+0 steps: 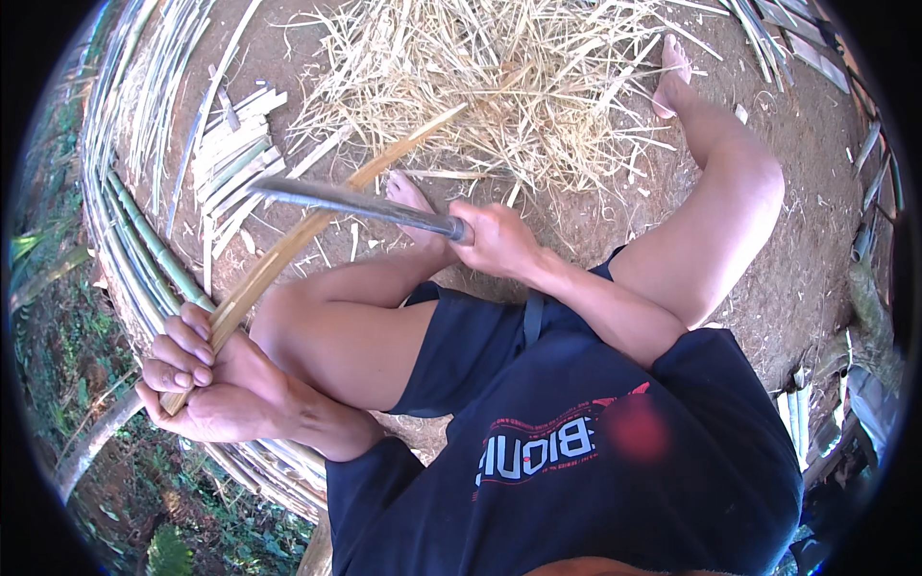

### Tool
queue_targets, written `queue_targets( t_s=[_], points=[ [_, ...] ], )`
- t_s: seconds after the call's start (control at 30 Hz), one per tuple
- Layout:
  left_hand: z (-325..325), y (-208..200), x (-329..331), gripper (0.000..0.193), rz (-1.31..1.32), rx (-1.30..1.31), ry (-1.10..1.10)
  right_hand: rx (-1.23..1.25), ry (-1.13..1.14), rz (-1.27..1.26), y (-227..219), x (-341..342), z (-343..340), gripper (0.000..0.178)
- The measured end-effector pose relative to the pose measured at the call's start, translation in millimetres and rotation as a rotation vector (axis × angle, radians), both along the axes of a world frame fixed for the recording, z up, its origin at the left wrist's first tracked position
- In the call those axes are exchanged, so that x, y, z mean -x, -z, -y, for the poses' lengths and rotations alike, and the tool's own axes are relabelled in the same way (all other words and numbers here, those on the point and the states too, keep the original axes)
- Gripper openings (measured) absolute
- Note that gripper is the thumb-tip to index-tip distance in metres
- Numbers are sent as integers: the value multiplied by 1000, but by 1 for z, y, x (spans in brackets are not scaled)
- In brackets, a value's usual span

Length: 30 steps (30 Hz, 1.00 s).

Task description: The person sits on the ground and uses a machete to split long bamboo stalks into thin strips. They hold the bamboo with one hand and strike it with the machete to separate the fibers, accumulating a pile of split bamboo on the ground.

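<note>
My left hand [226, 379], low on the left, has its fingers curled round the near end of a long, pale yellow-brown bamboo strip [279, 257]. The strip slants up and to the right, its far end over the pile of shavings. In front of my body, my right hand [497, 242] is closed round the handle end of a long machete [370, 204]. Its grey blade points left and crosses over the strip around mid-length, slightly blurred. I cannot tell whether the blade touches the strip. The handle is mostly hidden in my right fist.
A heap of pale bamboo shavings [480, 86] covers the ground ahead. Short split pieces [240, 158] are stacked at the left, near long bamboo strips [134, 125] and green bamboo lengths [154, 240]. My bare legs [725, 206] are spread on either side; green plants [72, 355] grow beyond the left edge.
</note>
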<state>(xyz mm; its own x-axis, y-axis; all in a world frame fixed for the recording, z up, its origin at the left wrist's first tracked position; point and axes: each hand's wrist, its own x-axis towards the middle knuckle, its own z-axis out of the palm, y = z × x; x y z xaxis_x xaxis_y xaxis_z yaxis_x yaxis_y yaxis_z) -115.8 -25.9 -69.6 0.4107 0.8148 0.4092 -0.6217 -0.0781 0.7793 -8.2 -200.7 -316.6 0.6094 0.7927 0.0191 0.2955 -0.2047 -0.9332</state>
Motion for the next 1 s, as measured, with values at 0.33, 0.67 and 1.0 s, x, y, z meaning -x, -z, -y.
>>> queue_targets(
  t_s=[0.33, 0.67, 1.0],
  points=[
    [-4, -4, -8, 40, -12, 12, 59, 236, 65, -164, 31, -19, -3, 12],
    [-15, -3, -8, 37, -6, 73, 55, 471, 64, -289, 89, -34, -1, 16],
    [-19, -3, -6, 34, 18, 120, -8, 496, 100, -494, 65, -31, -7, 26]
  ],
)
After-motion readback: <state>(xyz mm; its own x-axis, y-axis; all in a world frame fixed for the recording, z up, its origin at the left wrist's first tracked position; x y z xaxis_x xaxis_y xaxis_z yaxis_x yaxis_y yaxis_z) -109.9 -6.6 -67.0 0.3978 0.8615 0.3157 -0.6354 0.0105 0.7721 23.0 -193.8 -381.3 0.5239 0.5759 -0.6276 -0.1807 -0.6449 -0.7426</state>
